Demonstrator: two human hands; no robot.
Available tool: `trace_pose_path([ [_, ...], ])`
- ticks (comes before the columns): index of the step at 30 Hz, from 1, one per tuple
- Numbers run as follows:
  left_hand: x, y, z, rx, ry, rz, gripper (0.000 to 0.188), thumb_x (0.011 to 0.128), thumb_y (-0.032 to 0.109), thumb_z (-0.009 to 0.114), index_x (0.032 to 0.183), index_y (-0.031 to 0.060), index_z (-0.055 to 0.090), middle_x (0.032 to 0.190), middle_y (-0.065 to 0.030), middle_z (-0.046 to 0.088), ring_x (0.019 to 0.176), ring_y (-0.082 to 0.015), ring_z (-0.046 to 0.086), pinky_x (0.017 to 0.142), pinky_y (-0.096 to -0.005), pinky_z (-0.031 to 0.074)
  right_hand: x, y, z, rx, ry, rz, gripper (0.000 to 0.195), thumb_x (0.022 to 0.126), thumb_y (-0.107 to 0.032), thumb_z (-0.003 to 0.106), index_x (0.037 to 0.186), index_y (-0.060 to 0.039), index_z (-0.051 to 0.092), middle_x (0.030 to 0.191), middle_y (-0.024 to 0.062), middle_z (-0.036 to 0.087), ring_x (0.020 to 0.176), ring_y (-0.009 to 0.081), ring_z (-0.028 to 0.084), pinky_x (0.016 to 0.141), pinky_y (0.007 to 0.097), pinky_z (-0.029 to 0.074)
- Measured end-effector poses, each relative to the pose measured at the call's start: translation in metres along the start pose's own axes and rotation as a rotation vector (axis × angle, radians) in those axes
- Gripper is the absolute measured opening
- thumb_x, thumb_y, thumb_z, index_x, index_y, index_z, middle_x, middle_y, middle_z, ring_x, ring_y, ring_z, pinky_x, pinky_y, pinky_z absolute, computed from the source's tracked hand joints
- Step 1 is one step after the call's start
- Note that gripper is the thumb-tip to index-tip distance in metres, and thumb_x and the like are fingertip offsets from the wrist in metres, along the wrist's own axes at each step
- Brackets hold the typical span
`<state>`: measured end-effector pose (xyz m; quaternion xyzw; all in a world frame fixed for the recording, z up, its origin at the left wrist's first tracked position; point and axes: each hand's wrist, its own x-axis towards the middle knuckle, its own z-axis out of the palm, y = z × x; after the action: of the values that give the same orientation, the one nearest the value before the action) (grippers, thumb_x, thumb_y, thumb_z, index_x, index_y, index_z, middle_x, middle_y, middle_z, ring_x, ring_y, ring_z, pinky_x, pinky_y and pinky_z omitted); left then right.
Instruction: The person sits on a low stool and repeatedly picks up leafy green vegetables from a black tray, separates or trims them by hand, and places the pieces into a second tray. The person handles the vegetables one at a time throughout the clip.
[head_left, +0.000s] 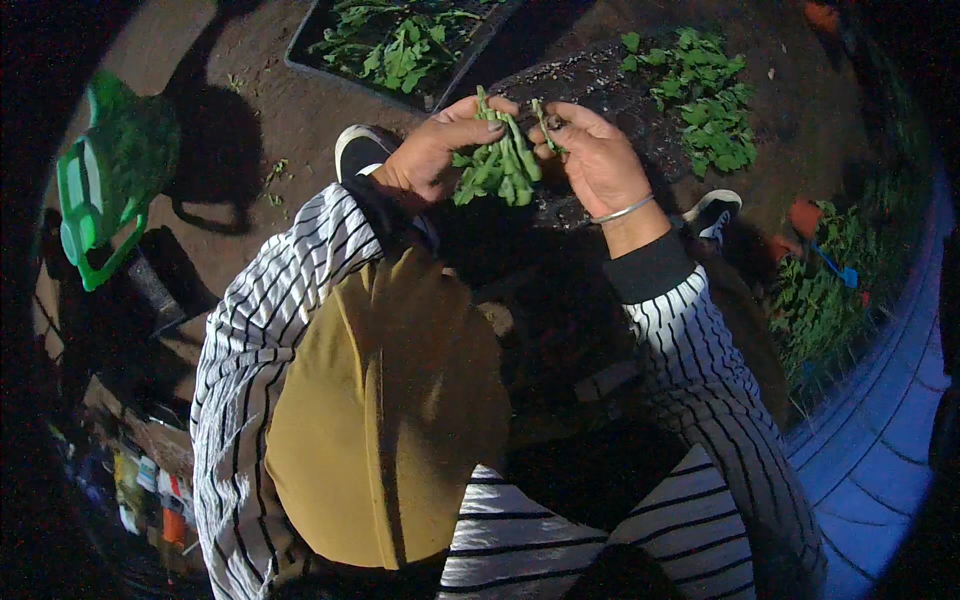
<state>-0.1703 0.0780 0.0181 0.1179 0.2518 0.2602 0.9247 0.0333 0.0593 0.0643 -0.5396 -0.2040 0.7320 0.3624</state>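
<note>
My left hand (439, 150) is closed round a small bunch of leafy green cuttings (499, 161), their pale stem ends pointing up past the thumb and leaves hanging below. Just to the right, my right hand (592, 150) pinches a single short green stem (541, 126) between thumb and fingers, close beside the bunch but apart from it. A metal bangle is on the right wrist. Beyond the hands, a dark plastic tray (360, 84) holds more leafy cuttings (409, 56). Another pile of leafy cuttings (705, 97) lies to the right on a dark planting tray speckled with white bits (592, 71).
A green plastic watering can (112, 172) stands on the soil at left. Two shoes flank the hands. Terracotta-coloured pots (805, 217), green plants (817, 300) and a blue-handled tool (847, 276) are at right. Assorted containers (172, 517) lie at lower left.
</note>
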Motion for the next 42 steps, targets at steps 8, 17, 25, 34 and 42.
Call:
trace_pose_path([
  [8, -0.002, 0.002, -0.003, 0.02, 0.109, 0.037, 0.029, 0.086, 0.009, 0.058, 0.114, 0.0046, 0.055, 0.105, -0.0055, 0.061, 0.097, -0.0146, 0.057, 0.086, -0.0287, 0.046, 0.06, -0.031, 0.022, -0.604, 0.254, -0.436, 0.02, 0.08, -0.009, 0.061, 0.096, 0.0031, 0.062, 0.083, 0.0107, 0.066, 0.07, 0.0153, 0.061, 0.067, 0.0279, 0.049],
  [17, -0.002, 0.003, -0.008, -0.034, 0.203, 0.127, 0.026, 0.087, 0.009, 0.057, 0.112, 0.0057, 0.054, 0.103, -0.0039, 0.061, 0.097, -0.0145, 0.056, 0.083, -0.0272, 0.047, 0.051, -0.016, 0.014, -1.02, 0.187, -0.32, 0.02, 0.081, -0.013, 0.057, 0.096, -0.0035, 0.067, 0.088, 0.0151, 0.067, 0.079, 0.0256, 0.065, 0.074, 0.0333, 0.05],
  [25, -0.008, 0.003, -0.013, 0.199, 0.338, -0.079, 0.026, 0.09, 0.012, 0.052, 0.116, 0.009, 0.05, 0.099, -0.0074, 0.063, 0.079, -0.0166, 0.063, 0.063, -0.0304, 0.054, 0.028, 0.013, 0.02, -0.77, -0.001, -0.104, 0.025, 0.079, -0.009, 0.065, 0.101, 0.0036, 0.062, 0.084, 0.0056, 0.066, 0.072, 0.0106, 0.06, 0.066, 0.0245, 0.048],
  [34, -0.004, -0.002, -0.012, 0.118, 0.284, 0.034, 0.017, 0.088, 0.011, 0.058, 0.104, 0.0062, 0.057, 0.096, -0.0025, 0.062, 0.091, -0.0127, 0.058, 0.083, -0.0296, 0.047, 0.02, 0.011, 0.008, -0.282, 0.083, 0.018, 0.018, 0.078, -0.006, 0.063, 0.094, 0.0017, 0.061, 0.087, 0.0023, 0.063, 0.08, 0.0086, 0.058, 0.073, 0.0228, 0.046],
  [42, -0.003, -0.004, -0.013, 0.169, 0.239, 0.023, 0.015, 0.085, 0.01, 0.064, 0.098, 0.0054, 0.061, 0.094, 0.0011, 0.06, 0.087, -0.0092, 0.056, 0.08, -0.0246, 0.044, 0.011, 0.017, 0.021, -0.677, 0.052, -0.163, 0.02, 0.081, -0.004, 0.064, 0.1, 0.0023, 0.06, 0.089, 0.0048, 0.064, 0.08, 0.0121, 0.06, 0.073, 0.0268, 0.049],
])
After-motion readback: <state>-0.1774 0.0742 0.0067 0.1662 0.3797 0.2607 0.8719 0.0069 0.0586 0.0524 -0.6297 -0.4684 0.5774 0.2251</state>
